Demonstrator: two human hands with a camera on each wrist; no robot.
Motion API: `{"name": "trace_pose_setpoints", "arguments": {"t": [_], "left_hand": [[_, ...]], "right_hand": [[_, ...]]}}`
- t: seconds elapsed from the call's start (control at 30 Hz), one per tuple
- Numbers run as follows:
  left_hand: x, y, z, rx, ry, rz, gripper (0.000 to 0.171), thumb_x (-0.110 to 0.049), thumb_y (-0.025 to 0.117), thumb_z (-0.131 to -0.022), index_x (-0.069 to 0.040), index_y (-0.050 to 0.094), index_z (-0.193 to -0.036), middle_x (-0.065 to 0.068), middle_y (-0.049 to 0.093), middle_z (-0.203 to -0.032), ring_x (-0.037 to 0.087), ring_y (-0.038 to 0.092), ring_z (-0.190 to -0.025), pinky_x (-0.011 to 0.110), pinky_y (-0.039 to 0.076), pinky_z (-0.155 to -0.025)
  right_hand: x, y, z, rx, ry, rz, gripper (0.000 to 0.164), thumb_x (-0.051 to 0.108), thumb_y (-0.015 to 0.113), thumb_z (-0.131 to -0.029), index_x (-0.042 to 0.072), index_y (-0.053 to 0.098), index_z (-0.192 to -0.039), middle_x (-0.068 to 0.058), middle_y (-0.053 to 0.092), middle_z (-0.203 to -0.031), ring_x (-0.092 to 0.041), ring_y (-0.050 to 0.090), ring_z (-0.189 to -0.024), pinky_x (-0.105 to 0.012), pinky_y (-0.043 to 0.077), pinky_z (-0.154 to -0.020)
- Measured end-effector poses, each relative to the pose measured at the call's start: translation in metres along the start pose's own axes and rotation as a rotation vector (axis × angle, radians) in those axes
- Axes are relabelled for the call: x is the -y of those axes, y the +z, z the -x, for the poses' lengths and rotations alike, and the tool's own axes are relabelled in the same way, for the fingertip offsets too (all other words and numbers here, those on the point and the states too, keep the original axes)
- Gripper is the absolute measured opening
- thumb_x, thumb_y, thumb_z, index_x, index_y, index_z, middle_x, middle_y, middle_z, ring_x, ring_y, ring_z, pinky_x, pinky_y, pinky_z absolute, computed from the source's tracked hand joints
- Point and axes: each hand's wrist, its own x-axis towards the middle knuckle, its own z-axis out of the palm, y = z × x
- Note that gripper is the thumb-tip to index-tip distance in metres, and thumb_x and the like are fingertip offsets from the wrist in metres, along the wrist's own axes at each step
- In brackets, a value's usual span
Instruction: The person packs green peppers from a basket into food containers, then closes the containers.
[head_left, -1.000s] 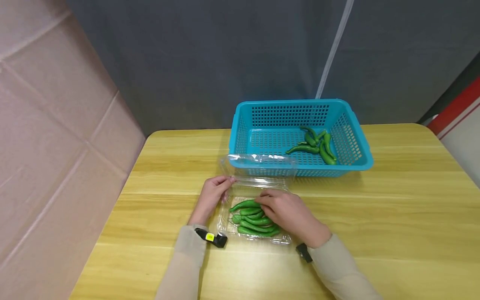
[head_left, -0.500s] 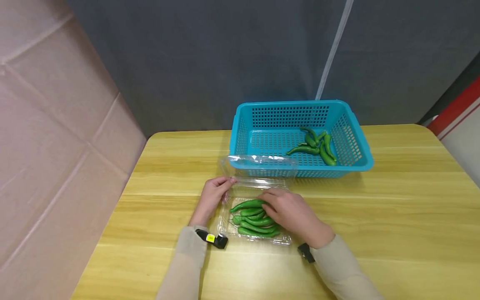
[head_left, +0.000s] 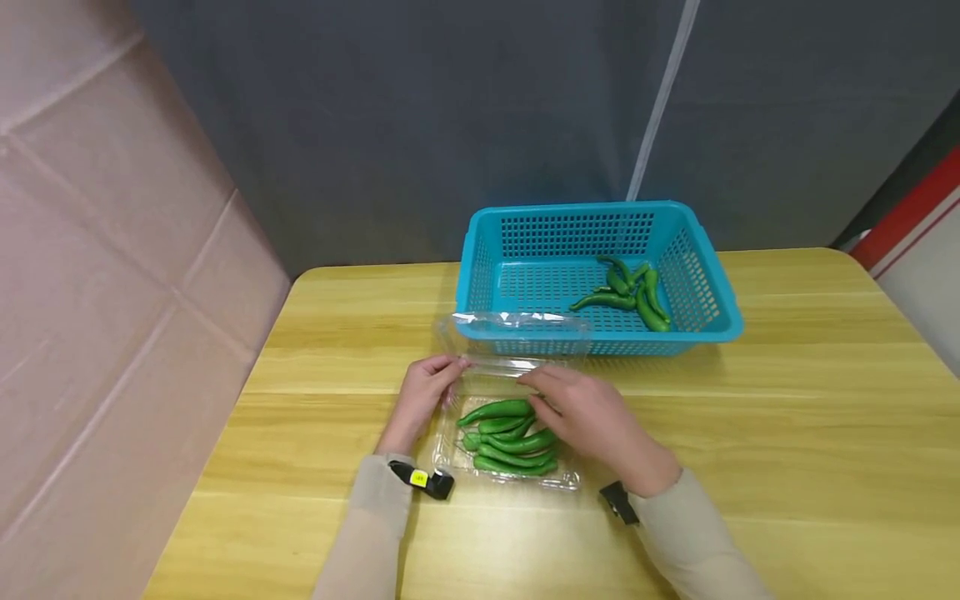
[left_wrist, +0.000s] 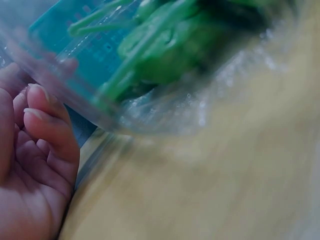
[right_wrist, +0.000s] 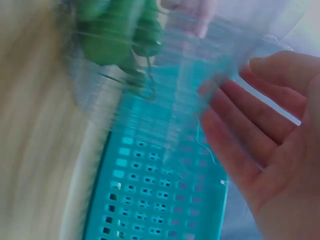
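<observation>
A clear plastic clamshell box [head_left: 444, 457] lies with its lid [head_left: 517, 319] raised at the back. Several green chili peppers [head_left: 517, 460] lie side by side inside it. At the box's back left corner, my left hand [head_left: 420, 398] pinches the plastic edge; in the left wrist view its fingers [left_wrist: 52, 127] are curled beside the clear wall. My right hand [head_left: 588, 418] is over the box's right part, just beside the topmost pepper. In the right wrist view that hand [right_wrist: 272, 132] has loosely extended fingers behind clear plastic and holds nothing.
Behind the box stands a blue perforated basket [head_left: 525, 283], its front wall close to the raised lid. Several green chili peppers [head_left: 652, 312] lie in its right half. Both stand on a wooden table [head_left: 810, 433] before a dark partition [head_left: 420, 125].
My right hand has let go of the top pepper and drawn slightly to the right, its fingers loosening. The left hand keeps its place at the box corner.
</observation>
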Motion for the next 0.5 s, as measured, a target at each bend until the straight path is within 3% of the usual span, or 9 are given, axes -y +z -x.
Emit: {"name": "trace_pose_setpoints", "arguments": {"t": [0.5], "left_hand": [[0.002, 0.000, -0.001, 0.001, -0.005, -0.002, 0.029, -0.023, 0.060, -0.087, 0.002, 0.065, -0.100, 0.002, 0.047, -0.052, 0.007, 0.037, -0.039, 0.019, 0.031, -0.035]], "right_hand": [[-0.026, -0.027, 0.006, -0.218, -0.115, -0.090, 0.021, 0.007, 0.063, -0.080, 0.009, 0.065, -0.101, 0.002, 0.065, -0.091, -0.007, 0.059, -0.072, -0.022, 0.049, -0.059]]}}
